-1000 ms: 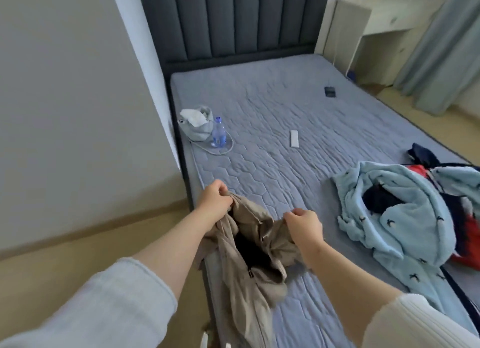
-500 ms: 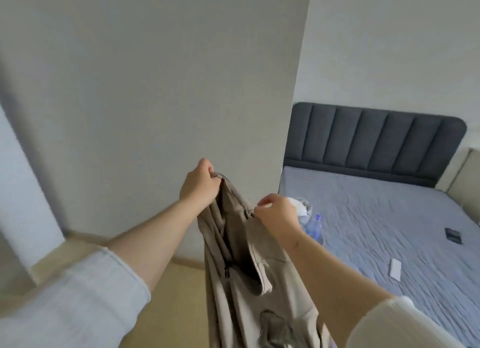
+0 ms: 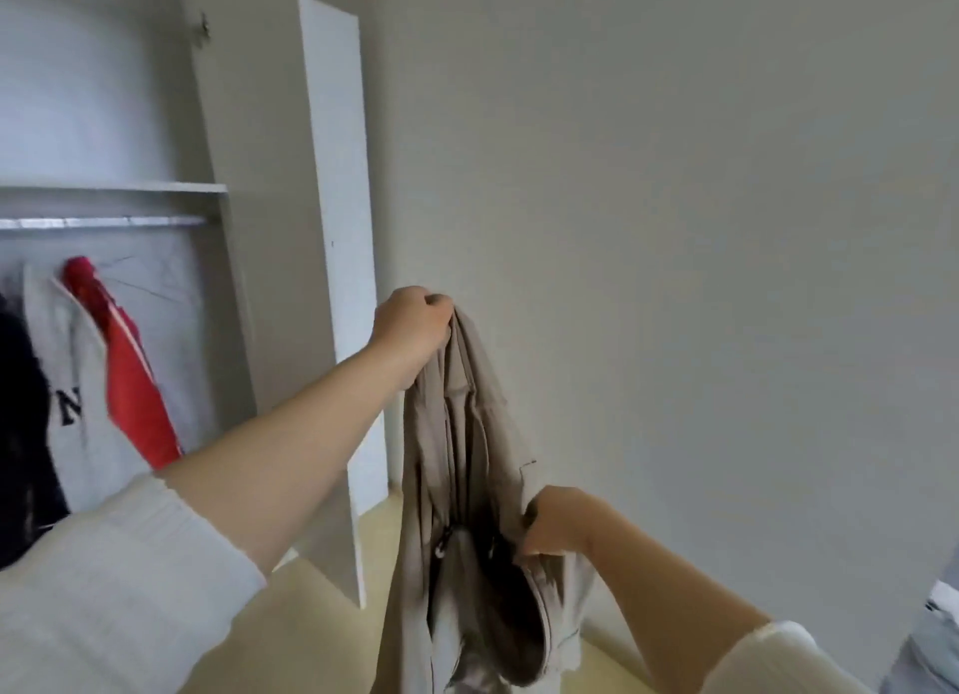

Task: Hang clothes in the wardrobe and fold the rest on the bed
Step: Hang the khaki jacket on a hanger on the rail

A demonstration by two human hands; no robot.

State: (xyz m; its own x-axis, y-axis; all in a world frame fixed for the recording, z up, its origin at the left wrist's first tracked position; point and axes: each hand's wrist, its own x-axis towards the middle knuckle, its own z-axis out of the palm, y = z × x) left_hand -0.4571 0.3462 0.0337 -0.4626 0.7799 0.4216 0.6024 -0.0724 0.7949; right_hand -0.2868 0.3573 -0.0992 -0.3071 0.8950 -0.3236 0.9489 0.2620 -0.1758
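Cut off and blurred
The garment (image 3: 469, 434) runs past the bottom edge; the hung clothes (image 3: 78, 382) are blurred, cut by the left edge.

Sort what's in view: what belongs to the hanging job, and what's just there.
In the job: beige garment, gripped at its top by the left hand and lower down by the right hand; wardrobe rail.
Just there: red garment, grey lettered top and dark garment hanging under the rail; open door; wall.

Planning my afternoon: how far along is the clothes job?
Done: a red garment, grey sweatshirt and dark garment hang under the wardrobe rail. In hand: left hand and right hand grip a beige garment, not yet hung. Left: hanging it; folding is out of view.
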